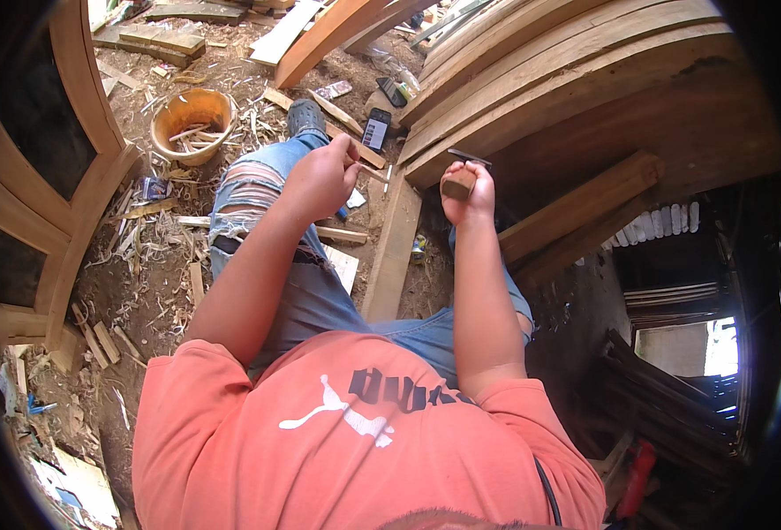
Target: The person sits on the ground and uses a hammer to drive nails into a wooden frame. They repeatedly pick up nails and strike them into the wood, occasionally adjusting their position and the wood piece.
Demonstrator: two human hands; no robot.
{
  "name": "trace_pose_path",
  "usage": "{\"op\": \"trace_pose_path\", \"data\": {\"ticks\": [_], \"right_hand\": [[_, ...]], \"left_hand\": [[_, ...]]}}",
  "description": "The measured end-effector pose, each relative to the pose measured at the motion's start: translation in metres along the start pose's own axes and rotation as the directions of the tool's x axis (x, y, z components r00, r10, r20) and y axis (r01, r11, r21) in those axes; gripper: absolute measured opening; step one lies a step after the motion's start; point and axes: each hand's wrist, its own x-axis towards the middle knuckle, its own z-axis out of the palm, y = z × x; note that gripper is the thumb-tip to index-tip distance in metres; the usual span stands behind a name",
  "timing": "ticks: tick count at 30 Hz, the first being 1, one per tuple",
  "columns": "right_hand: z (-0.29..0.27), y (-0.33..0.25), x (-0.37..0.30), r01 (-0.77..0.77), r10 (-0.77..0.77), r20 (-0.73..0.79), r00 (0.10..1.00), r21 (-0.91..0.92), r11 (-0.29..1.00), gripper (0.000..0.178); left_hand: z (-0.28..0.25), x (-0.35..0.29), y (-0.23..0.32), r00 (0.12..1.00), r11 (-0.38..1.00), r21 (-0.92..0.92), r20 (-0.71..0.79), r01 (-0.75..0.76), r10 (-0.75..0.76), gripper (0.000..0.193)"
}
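Observation:
My left hand [321, 181] is closed in front of my torn jeans, pinching a thin, pale wooden stick [373, 172] that points to the right. My right hand [471, 201] is wrapped round a tool with a thick wooden handle [458, 184]. A dark, narrow metal part [470, 159] of that tool shows just past my fingers; its exact kind I cannot make out. Both hands are apart, above a long wooden beam [393, 243] that runs between my legs.
An orange bucket [218, 108] holding wood strips stands at the far left. Two phones lie ahead, one a dark phone [376, 131]. Stacked planks [531, 79] rise at the far right. Curved wooden frames [86, 216] stand at left. Shavings and offcuts cover the ground.

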Motion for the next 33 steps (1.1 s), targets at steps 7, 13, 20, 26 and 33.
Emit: {"op": "trace_pose_path", "data": {"ticks": [7,13,20,26,33], "right_hand": [[-0.127,0.045,-0.037,-0.078,0.072,-0.035,0.997,-0.186,0.979,0.043],[-0.216,0.154,-0.056,-0.282,0.186,-0.235,0.954,-0.499,0.82,0.014],[-0.203,0.125,-0.055,-0.098,0.019,-0.169,0.986,-0.473,0.876,0.013],[-0.234,0.132,-0.046,-0.145,0.038,-0.202,0.979,-0.553,0.82,0.022],[-0.178,0.116,-0.076,-0.296,-0.079,-0.286,0.955,-0.907,-0.299,0.059]], "left_hand": [[0.024,-0.004,0.0,0.998,0.991,0.12,0.028,0.052,-0.056,0.02],[0.031,-0.008,-0.007,0.975,0.954,0.276,0.147,0.12,-0.165,0.024],[0.048,-0.018,0.027,0.966,0.957,0.287,0.238,0.032,-0.103,0.024],[0.089,0.0,0.025,0.957,0.979,0.199,0.29,-0.032,-0.027,0.024],[0.116,0.0,-0.013,0.933,0.99,0.141,0.356,0.011,-0.061,0.022]]}}
